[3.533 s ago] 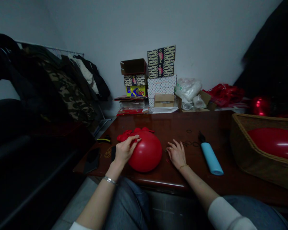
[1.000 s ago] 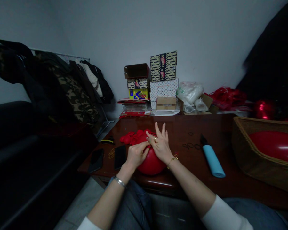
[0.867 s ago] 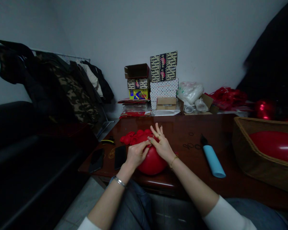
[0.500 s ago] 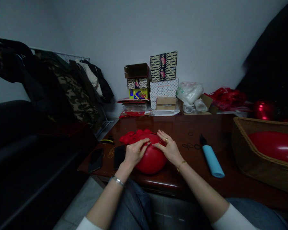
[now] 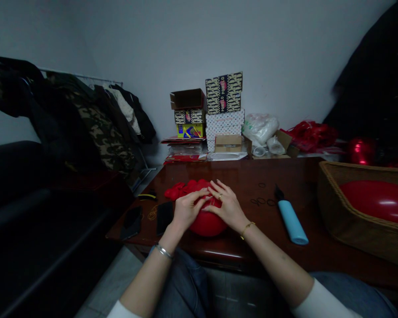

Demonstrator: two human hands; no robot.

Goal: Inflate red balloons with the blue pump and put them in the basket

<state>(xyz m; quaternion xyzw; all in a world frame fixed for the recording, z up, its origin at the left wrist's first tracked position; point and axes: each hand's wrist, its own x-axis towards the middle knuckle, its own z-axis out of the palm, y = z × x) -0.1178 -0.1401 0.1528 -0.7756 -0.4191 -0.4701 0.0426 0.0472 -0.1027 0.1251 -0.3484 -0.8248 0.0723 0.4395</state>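
A round, inflated red balloon (image 5: 208, 226) rests at the table's front edge, in front of me. My left hand (image 5: 189, 207) is closed over its top left, thumb and fingers pinched at what appears to be the balloon's neck, which the fingers mostly hide. From the right, my right hand (image 5: 228, 204) reaches over the balloon with a thin yellowish rubber band (image 5: 213, 201) stretched between thumb and fingers. Its fingertips are close to those of the left hand. Behind the balloon lies a cluster of small red balloons (image 5: 181, 190).
To the right lies a light-blue hand pump (image 5: 292, 223) near several dark bands (image 5: 259, 202). A wicker basket (image 5: 331, 212) holds a big red balloon. At left are two dark phone-like slabs (image 5: 132, 222), yellow bands (image 5: 152, 213) and a yellow-black tool (image 5: 147, 196). Boxes (image 5: 224, 126) are stacked at the back.
My right hand has shifted left over the balloon, bringing its fingers and the stretched band up to my left fingertips. The left hand has stayed nearly in place.
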